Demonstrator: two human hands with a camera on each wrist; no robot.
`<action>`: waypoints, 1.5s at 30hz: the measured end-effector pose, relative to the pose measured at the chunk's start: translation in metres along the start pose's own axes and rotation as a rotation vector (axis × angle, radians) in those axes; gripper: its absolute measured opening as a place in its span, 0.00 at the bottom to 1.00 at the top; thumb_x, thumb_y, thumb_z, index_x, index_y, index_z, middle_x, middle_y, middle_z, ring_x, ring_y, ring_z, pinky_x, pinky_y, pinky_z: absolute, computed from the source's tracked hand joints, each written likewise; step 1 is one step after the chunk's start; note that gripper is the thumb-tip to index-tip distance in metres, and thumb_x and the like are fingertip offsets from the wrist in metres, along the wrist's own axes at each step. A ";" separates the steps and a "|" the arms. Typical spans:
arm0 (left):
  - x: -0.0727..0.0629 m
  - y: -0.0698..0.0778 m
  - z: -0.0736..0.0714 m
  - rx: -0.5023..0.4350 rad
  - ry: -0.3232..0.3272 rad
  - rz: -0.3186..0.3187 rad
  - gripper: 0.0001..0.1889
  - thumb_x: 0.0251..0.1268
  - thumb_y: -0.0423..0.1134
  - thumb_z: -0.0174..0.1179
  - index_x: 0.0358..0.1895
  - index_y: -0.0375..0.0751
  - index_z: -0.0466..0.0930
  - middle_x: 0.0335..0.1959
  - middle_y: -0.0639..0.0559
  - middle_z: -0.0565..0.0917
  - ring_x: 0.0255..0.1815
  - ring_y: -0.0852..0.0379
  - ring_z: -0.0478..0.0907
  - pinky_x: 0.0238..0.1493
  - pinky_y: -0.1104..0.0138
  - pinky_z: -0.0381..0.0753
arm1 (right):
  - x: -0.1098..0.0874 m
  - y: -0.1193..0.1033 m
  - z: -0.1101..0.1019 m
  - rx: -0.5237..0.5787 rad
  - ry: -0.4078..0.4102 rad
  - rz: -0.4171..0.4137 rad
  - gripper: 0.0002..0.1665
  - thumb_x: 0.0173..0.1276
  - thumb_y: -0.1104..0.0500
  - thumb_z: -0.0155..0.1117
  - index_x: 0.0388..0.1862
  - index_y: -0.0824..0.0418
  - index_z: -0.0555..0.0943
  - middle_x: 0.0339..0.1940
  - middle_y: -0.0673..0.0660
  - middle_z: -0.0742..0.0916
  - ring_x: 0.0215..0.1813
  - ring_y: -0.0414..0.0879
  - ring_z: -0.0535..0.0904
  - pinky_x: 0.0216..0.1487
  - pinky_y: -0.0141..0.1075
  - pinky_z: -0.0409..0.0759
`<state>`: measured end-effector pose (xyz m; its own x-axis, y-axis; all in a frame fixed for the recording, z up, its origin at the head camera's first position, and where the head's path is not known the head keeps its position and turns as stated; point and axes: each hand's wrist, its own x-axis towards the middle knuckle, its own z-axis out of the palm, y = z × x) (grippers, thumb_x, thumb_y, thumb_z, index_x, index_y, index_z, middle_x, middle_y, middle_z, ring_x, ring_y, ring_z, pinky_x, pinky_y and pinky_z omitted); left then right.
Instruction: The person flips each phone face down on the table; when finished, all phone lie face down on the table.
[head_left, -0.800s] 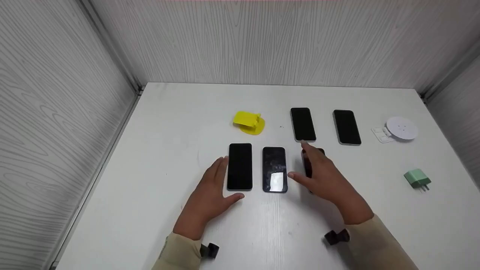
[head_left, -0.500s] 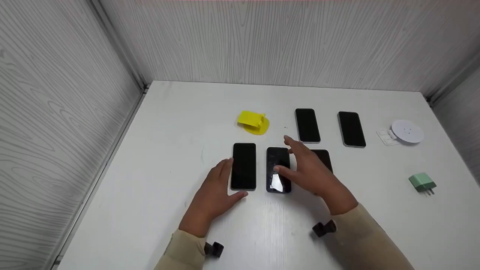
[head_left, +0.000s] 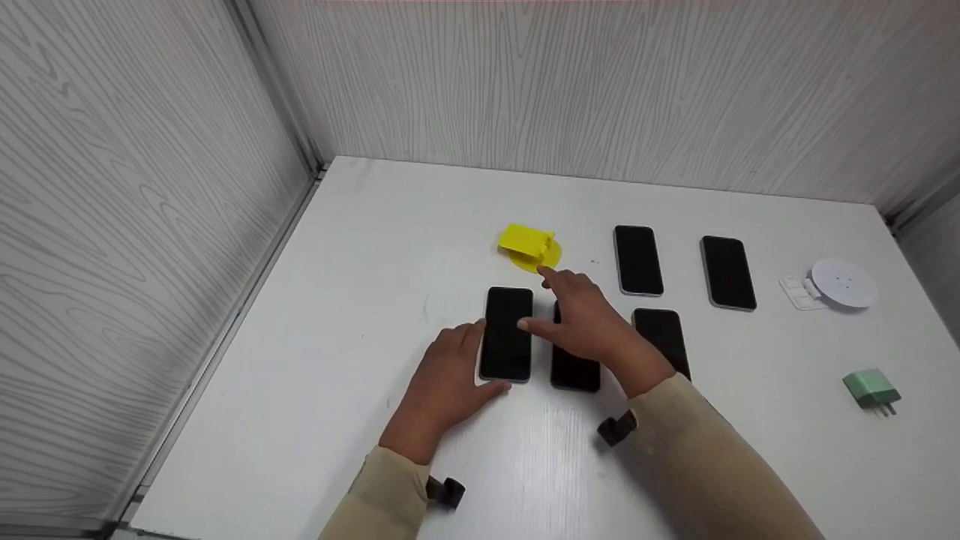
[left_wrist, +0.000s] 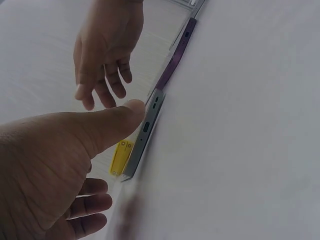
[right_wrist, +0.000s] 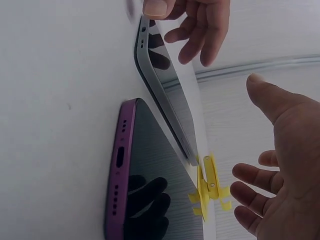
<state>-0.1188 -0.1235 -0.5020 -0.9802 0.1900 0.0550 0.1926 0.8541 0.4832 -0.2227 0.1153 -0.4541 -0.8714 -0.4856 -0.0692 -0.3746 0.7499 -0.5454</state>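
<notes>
Several black-screened phones lie face up on a white table. My left hand (head_left: 448, 379) is beside the leftmost phone (head_left: 505, 349), fingertips at its left edge and thumb at its lower corner; in the left wrist view the thumb (left_wrist: 112, 125) lies right by its grey bottom edge. My right hand (head_left: 592, 322), fingers spread and holding nothing, is above the middle phone (head_left: 576, 371), covering its upper part in the head view. Its thumb overlaps the leftmost phone's right side. In the right wrist view the middle phone (right_wrist: 150, 165) shows a purple frame.
A yellow folding phone stand (head_left: 526, 240) is just beyond the hands. A third front-row phone (head_left: 660, 334) lies partly behind the right forearm. Two phones (head_left: 638, 260) lie farther back. A white round-based stand (head_left: 844, 283) and a green plug adapter (head_left: 871, 388) are at right. Panels enclose the table.
My right hand has moved left from the right front phone, across the middle one to the leftmost phone. The left hand stays beside its phone. The head view has turned slightly left.
</notes>
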 end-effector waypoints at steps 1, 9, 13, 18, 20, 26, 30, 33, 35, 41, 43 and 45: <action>0.001 0.000 0.001 0.016 0.003 0.007 0.51 0.68 0.61 0.75 0.85 0.38 0.62 0.78 0.42 0.75 0.77 0.42 0.73 0.80 0.49 0.72 | 0.003 0.000 0.001 -0.011 -0.005 0.005 0.60 0.73 0.27 0.68 0.91 0.56 0.57 0.79 0.60 0.77 0.81 0.63 0.69 0.81 0.61 0.69; 0.006 0.000 0.002 0.051 0.008 0.030 0.48 0.67 0.60 0.77 0.83 0.38 0.68 0.74 0.43 0.80 0.74 0.44 0.75 0.78 0.49 0.73 | 0.027 0.003 0.010 -0.135 -0.044 0.042 0.49 0.81 0.34 0.64 0.86 0.62 0.65 0.84 0.65 0.73 0.82 0.64 0.67 0.84 0.62 0.61; 0.008 -0.001 0.002 0.042 0.009 0.029 0.46 0.67 0.58 0.77 0.82 0.38 0.70 0.73 0.44 0.81 0.75 0.45 0.75 0.78 0.50 0.73 | 0.036 0.002 0.013 -0.183 -0.055 0.052 0.43 0.85 0.39 0.61 0.86 0.62 0.66 0.82 0.65 0.75 0.84 0.64 0.66 0.85 0.62 0.60; 0.010 -0.002 0.001 0.036 0.007 0.042 0.44 0.68 0.58 0.76 0.80 0.39 0.72 0.73 0.45 0.81 0.74 0.45 0.75 0.78 0.50 0.73 | 0.040 0.002 0.015 -0.248 -0.058 0.043 0.38 0.86 0.42 0.59 0.84 0.62 0.69 0.79 0.65 0.77 0.83 0.66 0.66 0.83 0.62 0.61; 0.010 -0.002 0.001 0.038 0.004 0.052 0.42 0.69 0.58 0.76 0.79 0.40 0.74 0.73 0.46 0.82 0.74 0.46 0.75 0.78 0.50 0.73 | 0.040 0.002 0.016 -0.252 -0.061 0.042 0.37 0.87 0.42 0.59 0.83 0.62 0.71 0.79 0.65 0.77 0.82 0.66 0.66 0.83 0.62 0.61; 0.012 -0.005 0.001 0.047 -0.002 0.073 0.38 0.69 0.58 0.75 0.76 0.42 0.78 0.71 0.48 0.84 0.72 0.46 0.75 0.77 0.50 0.73 | 0.044 0.002 0.018 -0.199 -0.088 0.069 0.36 0.86 0.44 0.61 0.83 0.60 0.71 0.76 0.65 0.76 0.81 0.64 0.65 0.84 0.59 0.59; 0.011 -0.007 0.000 0.034 -0.008 0.071 0.39 0.68 0.58 0.75 0.76 0.41 0.79 0.71 0.48 0.84 0.72 0.47 0.76 0.76 0.49 0.73 | 0.047 0.007 0.022 -0.139 -0.085 0.079 0.36 0.84 0.46 0.64 0.84 0.59 0.71 0.75 0.65 0.79 0.78 0.63 0.68 0.83 0.59 0.61; 0.009 -0.009 -0.001 0.020 -0.020 0.064 0.39 0.68 0.58 0.75 0.76 0.41 0.79 0.72 0.47 0.84 0.73 0.47 0.75 0.76 0.48 0.73 | 0.048 0.011 0.025 -0.074 -0.069 0.060 0.36 0.83 0.49 0.66 0.83 0.60 0.72 0.74 0.65 0.80 0.77 0.63 0.70 0.82 0.60 0.64; 0.008 -0.010 -0.002 0.009 -0.029 0.057 0.40 0.68 0.59 0.75 0.77 0.40 0.78 0.72 0.47 0.84 0.74 0.47 0.75 0.77 0.48 0.72 | 0.048 0.012 0.027 -0.011 -0.055 0.037 0.35 0.83 0.51 0.66 0.82 0.62 0.72 0.73 0.66 0.81 0.76 0.63 0.72 0.81 0.59 0.66; 0.006 -0.014 -0.006 -0.048 -0.026 0.039 0.42 0.66 0.58 0.77 0.78 0.40 0.77 0.72 0.46 0.84 0.74 0.46 0.75 0.77 0.48 0.71 | 0.047 0.007 0.025 0.207 -0.027 0.010 0.35 0.82 0.55 0.68 0.83 0.64 0.72 0.70 0.66 0.78 0.67 0.60 0.80 0.73 0.53 0.78; 0.005 -0.015 -0.006 -0.067 -0.022 0.035 0.42 0.66 0.58 0.77 0.78 0.40 0.77 0.71 0.46 0.84 0.73 0.46 0.75 0.76 0.48 0.72 | 0.045 0.004 0.025 0.255 -0.020 0.013 0.36 0.82 0.56 0.69 0.83 0.63 0.71 0.72 0.66 0.77 0.67 0.59 0.81 0.72 0.53 0.80; 0.004 -0.016 -0.007 -0.080 -0.021 0.031 0.42 0.66 0.57 0.77 0.78 0.40 0.77 0.71 0.45 0.84 0.73 0.45 0.75 0.76 0.48 0.72 | 0.043 0.002 0.025 0.296 -0.014 0.020 0.38 0.81 0.56 0.69 0.84 0.62 0.70 0.75 0.65 0.76 0.68 0.59 0.82 0.71 0.52 0.81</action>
<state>-0.1264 -0.1395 -0.5030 -0.9726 0.2264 0.0534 0.2180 0.8064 0.5497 -0.2531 0.0851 -0.4788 -0.8725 -0.4798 -0.0930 -0.2466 0.5965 -0.7638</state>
